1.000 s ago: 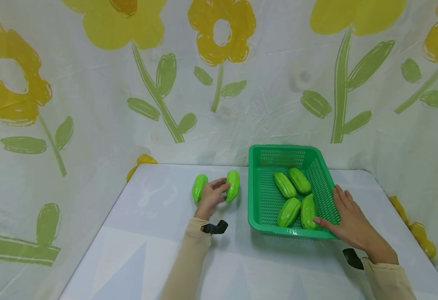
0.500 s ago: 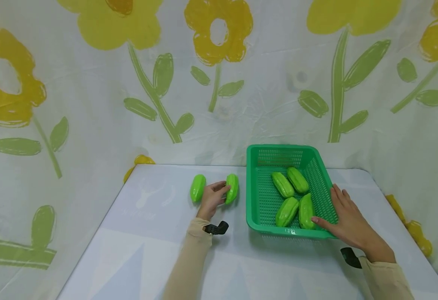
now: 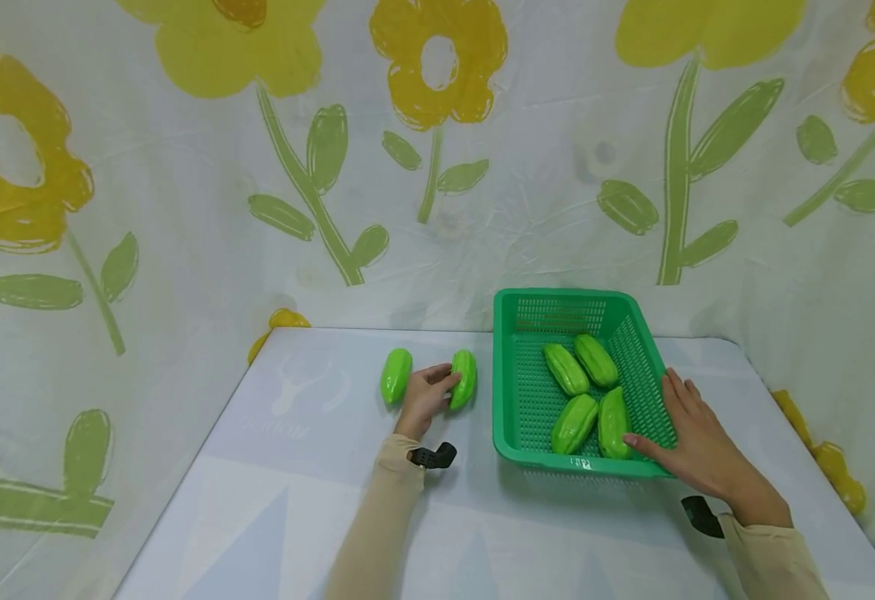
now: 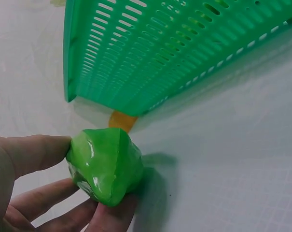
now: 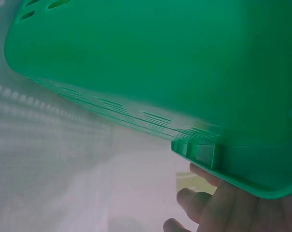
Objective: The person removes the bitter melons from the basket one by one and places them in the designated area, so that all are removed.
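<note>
My left hand [image 3: 424, 402] holds a glossy green ridged fruit [image 3: 463, 379], shaped like a starfruit, between thumb and fingers. Seen end-on in the left wrist view, this fruit [image 4: 107, 166] has the thumb on one side and fingertips beneath. A similar green fruit [image 3: 396, 377] lies just left of that hand. Right of it stands a green perforated plastic basket [image 3: 507, 392] with several more such fruits [image 3: 575, 423] inside. My right hand [image 3: 700, 446] rests on the basket's near right corner, fingers extended along the rim and thumb over the inside. The right wrist view has its fingers [image 5: 196, 203] beside the rim.
A white table [image 3: 332, 517] with pale blue shapes carries everything. A flowered cloth [image 3: 542, 167] hangs behind and around it, close behind the basket's far side. Each wrist wears a black camera mount [image 3: 432, 456].
Over the first half second the fruit in my left hand came down slightly towards the table; since then it stays in place. The right hand stays on the basket, and the view shifted a little.
</note>
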Demonstrator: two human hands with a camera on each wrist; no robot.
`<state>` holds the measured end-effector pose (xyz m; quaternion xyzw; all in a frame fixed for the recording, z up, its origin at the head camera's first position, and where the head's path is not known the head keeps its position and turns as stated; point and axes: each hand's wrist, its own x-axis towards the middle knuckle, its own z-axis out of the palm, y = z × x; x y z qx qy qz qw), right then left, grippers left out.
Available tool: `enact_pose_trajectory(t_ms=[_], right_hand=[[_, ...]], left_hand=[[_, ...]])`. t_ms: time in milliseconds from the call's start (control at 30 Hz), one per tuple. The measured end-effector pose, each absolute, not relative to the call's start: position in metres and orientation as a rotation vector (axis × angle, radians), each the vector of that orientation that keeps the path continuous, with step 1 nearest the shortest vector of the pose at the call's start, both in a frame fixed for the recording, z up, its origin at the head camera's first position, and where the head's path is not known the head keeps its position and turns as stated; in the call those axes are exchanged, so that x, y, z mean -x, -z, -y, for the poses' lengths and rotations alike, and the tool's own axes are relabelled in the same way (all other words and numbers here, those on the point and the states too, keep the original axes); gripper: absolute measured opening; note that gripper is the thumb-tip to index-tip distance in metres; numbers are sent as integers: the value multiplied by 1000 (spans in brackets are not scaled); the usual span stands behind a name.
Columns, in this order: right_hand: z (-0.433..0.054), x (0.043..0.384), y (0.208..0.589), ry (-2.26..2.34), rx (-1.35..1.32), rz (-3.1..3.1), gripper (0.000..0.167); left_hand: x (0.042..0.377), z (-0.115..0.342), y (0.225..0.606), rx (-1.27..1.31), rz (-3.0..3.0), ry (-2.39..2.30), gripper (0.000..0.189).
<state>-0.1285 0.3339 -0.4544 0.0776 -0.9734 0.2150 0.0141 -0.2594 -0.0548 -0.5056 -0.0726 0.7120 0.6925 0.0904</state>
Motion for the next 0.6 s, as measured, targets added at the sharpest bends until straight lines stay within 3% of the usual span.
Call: enact_pose_trajectory(t_ms=[600], right_hand=[[-334, 129, 455, -669, -239, 3041, 116]], left_hand=[[254, 55, 505, 195, -2187, -2003, 44]])
